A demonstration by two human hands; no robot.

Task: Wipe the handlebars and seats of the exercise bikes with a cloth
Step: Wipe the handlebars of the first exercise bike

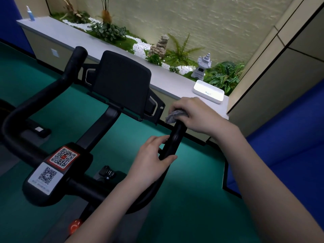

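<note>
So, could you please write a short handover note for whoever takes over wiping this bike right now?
Right hand grips the grey cloth over the tip of the right handlebar horn.
Left hand holds the same horn lower down.
Done: only this tip is under the cloth; nothing else shows as wiped.
Left: likely the left horn; seats are out of view.

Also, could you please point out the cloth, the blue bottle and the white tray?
cloth (172,116), head view, its exposed grey bunch.
blue bottle (31,15), head view, its blue body.
white tray (205,96), head view, its near wall.
</note>
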